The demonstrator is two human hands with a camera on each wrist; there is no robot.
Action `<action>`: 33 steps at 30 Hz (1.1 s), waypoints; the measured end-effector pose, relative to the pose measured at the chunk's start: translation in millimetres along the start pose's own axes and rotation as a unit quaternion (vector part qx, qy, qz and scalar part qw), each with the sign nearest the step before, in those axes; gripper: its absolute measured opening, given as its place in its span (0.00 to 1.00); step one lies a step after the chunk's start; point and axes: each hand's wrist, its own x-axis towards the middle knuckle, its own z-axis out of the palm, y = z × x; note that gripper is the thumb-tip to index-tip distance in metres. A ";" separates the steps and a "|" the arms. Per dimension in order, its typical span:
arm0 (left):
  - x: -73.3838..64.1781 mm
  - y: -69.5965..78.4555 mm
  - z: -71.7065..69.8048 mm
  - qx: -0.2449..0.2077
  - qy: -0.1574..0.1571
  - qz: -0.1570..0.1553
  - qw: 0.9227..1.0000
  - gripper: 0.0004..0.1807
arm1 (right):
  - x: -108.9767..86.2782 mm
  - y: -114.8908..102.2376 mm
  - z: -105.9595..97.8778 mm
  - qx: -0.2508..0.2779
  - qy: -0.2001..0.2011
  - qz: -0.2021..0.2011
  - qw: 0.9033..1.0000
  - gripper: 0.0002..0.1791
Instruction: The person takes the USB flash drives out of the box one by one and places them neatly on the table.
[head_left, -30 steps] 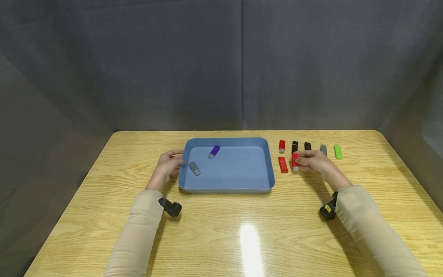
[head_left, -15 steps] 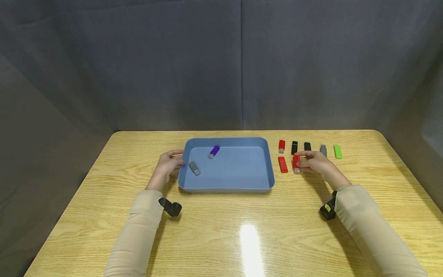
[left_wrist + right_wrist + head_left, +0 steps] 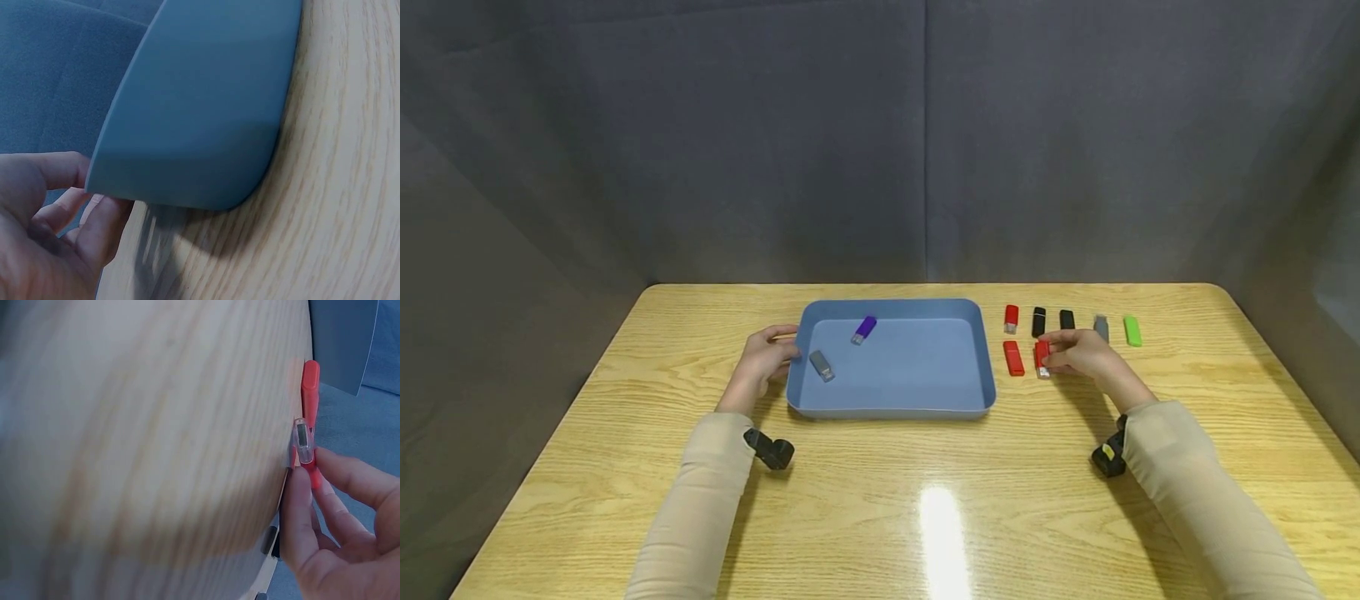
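Note:
My left hand [image 3: 763,357] grips the left wall of a shallow blue tray [image 3: 917,367]; the left wrist view has its fingers around the tray's rim at a corner. A grey USB stick [image 3: 822,365] and a purple USB stick [image 3: 864,329] lie inside the tray. Right of the tray, my right hand [image 3: 1078,352] pinches a red USB stick [image 3: 1041,353] between thumb and fingers. Its clear-capped end [image 3: 304,440] points toward the body, close over the table. Another red USB stick [image 3: 1013,358] lies just left of it.
Behind the right hand, a row holds a red USB stick [image 3: 1011,319], two black USB sticks [image 3: 1038,322], a grey one [image 3: 1101,326] and a green one [image 3: 1132,331]. The wooden table [image 3: 865,500] ends at a dark curtain [image 3: 775,167].
The red USB stick in my right hand has shifted slightly toward the body and right, away from the black stick behind it. My left hand and the tray have stayed put.

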 end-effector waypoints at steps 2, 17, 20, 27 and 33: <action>-0.1 -0.4 -0.1 0.001 0.000 0.001 1.000 0.29 | 0.0 -0.4 0.3 -0.002 0.004 0.001 1.000 0.31; 0.2 -0.3 -0.8 0.008 0.004 -0.005 1.000 0.28 | 1.6 -2.7 1.9 -0.018 0.016 -0.003 1.000 0.28; 0.6 0.0 -0.3 0.008 0.005 -0.005 1.000 0.29 | 1.4 -2.4 1.8 -0.024 0.015 0.000 1.000 0.29; -0.8 1.1 -0.8 0.010 0.002 -0.003 1.000 0.29 | 2.5 -0.2 -0.6 -0.015 0.013 -0.003 1.000 0.29; -1.6 1.4 -0.5 0.009 0.000 -0.007 1.000 0.29 | 0.8 -2.4 -3.3 0.028 0.010 0.000 1.000 0.29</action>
